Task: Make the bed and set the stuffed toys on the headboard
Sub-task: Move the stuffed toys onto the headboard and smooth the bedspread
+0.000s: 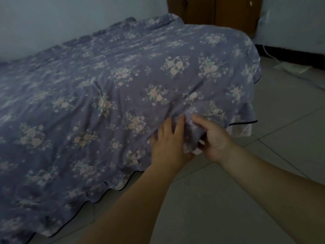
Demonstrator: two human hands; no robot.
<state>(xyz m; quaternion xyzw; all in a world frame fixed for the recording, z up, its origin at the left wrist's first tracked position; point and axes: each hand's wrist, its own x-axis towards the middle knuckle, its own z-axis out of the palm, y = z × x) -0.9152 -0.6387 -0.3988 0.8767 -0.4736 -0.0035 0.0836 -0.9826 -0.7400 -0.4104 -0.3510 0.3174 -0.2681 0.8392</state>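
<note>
While the left hand [168, 143] presses the floral bedspread [123, 81], right hand [213, 140] fingers pinch its edge.

Soft matt floral cloth quilt [123, 88]; smooth tiled floor [263, 173].

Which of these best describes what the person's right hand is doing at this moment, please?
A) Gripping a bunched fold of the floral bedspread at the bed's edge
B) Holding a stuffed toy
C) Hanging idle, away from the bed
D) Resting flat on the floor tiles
A: the right hand has its thumb and fingers curled round a bunched fold of the floral bedspread at the bed's near edge, beside the left hand.
</note>
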